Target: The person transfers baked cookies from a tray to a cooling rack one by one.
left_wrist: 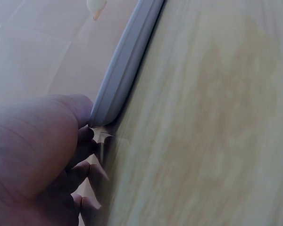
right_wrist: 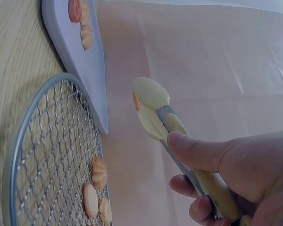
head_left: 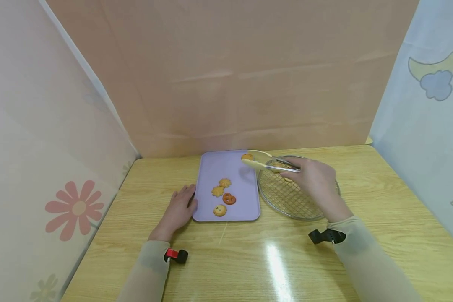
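Note:
My right hand grips a pair of tongs with pale yellow tips. Between the tips shows a golden-brown cookie, over the far right corner of the lilac tray. My left hand rests at the tray's left side, its thumb against the edge and its other fingers on the table. On the tray lie two flower-shaped cookies, a brown pretzel and a round cookie.
Right of the tray stands a round wire rack with a metal rim. Several cookies lie toward its far side, partly hidden by the tongs in the head view. The wooden table ends at a brown paper backdrop, with patterned cloth walls at both sides.

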`<state>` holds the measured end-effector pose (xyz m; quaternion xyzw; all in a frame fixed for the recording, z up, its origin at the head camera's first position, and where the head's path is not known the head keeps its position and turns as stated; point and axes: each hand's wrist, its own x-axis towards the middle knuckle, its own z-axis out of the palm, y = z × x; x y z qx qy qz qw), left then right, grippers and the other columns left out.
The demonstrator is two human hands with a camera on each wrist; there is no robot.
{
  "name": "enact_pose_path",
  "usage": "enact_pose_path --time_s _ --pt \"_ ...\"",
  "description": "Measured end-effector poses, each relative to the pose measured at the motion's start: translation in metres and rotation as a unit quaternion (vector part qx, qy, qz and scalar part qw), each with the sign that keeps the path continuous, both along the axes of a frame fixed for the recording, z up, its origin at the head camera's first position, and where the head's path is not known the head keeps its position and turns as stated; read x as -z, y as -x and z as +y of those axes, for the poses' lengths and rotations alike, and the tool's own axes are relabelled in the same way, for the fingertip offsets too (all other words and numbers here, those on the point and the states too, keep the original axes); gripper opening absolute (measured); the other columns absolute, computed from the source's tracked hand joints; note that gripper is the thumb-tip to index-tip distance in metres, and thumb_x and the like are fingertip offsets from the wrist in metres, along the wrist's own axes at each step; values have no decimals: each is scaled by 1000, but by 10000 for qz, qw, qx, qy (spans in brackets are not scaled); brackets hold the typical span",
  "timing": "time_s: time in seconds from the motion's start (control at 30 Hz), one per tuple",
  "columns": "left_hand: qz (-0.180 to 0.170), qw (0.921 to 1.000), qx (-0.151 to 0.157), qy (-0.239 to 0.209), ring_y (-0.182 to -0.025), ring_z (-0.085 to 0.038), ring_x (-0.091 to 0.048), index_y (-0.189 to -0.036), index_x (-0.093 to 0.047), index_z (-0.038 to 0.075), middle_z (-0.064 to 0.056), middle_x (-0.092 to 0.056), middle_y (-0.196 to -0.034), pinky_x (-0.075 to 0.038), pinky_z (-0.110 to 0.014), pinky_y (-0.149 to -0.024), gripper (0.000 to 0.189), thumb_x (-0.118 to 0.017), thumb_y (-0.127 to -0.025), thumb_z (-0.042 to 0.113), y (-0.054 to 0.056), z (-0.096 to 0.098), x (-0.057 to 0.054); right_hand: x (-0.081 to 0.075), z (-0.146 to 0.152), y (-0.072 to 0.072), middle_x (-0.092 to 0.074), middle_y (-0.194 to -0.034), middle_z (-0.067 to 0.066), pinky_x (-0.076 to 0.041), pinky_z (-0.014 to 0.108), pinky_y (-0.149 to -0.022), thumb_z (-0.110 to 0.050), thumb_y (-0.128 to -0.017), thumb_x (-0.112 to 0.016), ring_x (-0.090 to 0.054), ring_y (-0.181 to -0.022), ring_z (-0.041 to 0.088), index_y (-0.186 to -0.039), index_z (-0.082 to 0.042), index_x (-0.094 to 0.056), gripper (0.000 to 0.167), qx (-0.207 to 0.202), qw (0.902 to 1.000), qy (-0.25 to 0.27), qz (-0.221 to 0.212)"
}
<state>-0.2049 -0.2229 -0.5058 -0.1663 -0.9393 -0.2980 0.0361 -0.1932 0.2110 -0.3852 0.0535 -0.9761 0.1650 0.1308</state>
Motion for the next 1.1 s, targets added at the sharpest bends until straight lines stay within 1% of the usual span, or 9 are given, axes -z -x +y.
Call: enact_pose_path --time_s 0.03,0.13,0.27,0.33,0.6,0.73,0.83,0.9,1.1 --pt "50 10000 15 10 -158 -51 -37 -161 -49 -8 -29 -50 -164 -16 -72 -130 58 -55 -112 23 2 -1 3 0 2 -1 -71 -69 3 -36 40 -47 -52 -90 -89 -52 -55 23 -142 -25 -77 60 7 10000 -8 16" --pt "-120 9998 -53 148 -159 -50 -35 -162 -47 -8 -28 -48 -166 -14 -70 -131 58 -56 -112 20 -1 2 -5 0 7 -3 -62 -61 -2 -34 40 -47 -53 -90 -89 -49 -54 23 -143 -25 -77 61 42 10000 -23 63" --pt "-341 9992 -117 188 -162 -48 -31 -164 -44 -7 -26 -45 -169 -10 -68 -133 59 -56 -112 19 1 4 -6 0 15 -7 -58 -58 -4 -34 41 -47 -51 -90 -89 -46 -53 23 -144 -25 -76 62 103 9999 -41 52" --pt "-275 9995 -97 92 -162 -48 -31 -164 -45 -6 -25 -45 -169 -10 -68 -133 60 -55 -112 21 3 2 -1 0 18 -9 -56 -57 -3 -34 41 -46 -51 -90 -89 -45 -53 23 -145 -24 -76 62 118 9999 -61 49" --pt "-111 9999 -65 -9 -161 -49 -32 -163 -46 -6 -26 -47 -167 -12 -69 -132 59 -54 -113 23 2 1 1 3 31 -16 -66 -64 -1 -33 39 -46 -50 -90 -89 -47 -53 22 -144 -24 -76 61 84 9999 7 62" --pt "-207 9997 -84 59 -161 -49 -32 -163 -46 -7 -27 -47 -167 -13 -70 -132 59 -56 -112 20 -1 4 -7 5 38 -20 -70 -69 2 -34 39 -46 -52 -90 -88 -50 -54 22 -142 -21 -77 61 103 9999 -66 -49" --pt "-223 9997 -84 91 -160 -50 -33 -162 -46 -9 -28 -47 -167 -14 -71 -131 59 -56 -111 18 -3 5 -12 7 42 -23 -76 -78 9 -36 40 -46 -52 -91 -87 -52 -55 23 -142 -19 -77 62 134 9996 -122 -202" --pt "-109 9999 -25 82 -159 -51 -34 -162 -47 -9 -29 -48 -165 -15 -72 -130 58 -56 -112 19 -2 3 -9 9 44 -25 -79 -85 13 -36 40 -47 -51 -91 -88 -53 -56 23 -143 -19 -76 62 147 9995 -150 -244" --pt "-159 9998 -16 90 -160 -51 -33 -162 -46 -9 -28 -47 -166 -15 -72 -130 58 -56 -112 19 -7 5 -14 12 50 -31 -69 -70 5 -34 38 -44 -51 -91 -88 -45 -52 22 -143 -20 -76 62 166 9991 -284 -279"
